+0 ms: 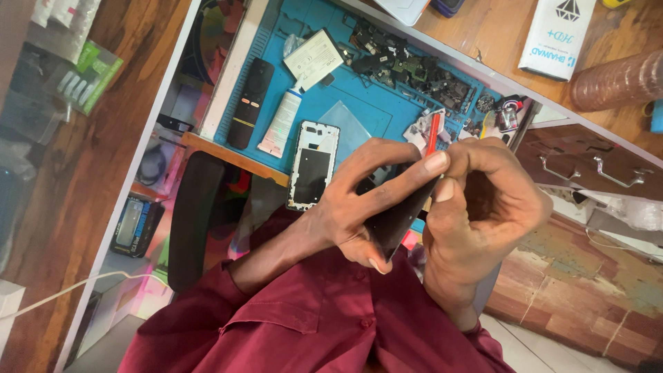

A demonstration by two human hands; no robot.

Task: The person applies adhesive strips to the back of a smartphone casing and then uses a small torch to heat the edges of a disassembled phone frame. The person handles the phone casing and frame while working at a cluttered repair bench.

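the left hand (359,200) and right hand (483,207) met over the person's lap, with a dark phone panel (400,214) held between them. beyond the hands lay the work mat (373,103). on it, a phone frame (312,166) sat just left of the left hand, a tube (282,124) further left, and a remote (250,102) left of that. a phone battery (314,59) lay behind the tube. what looked like loose phone parts (414,65) lay scattered behind the hands. a box (556,34) rested on the table to the right.
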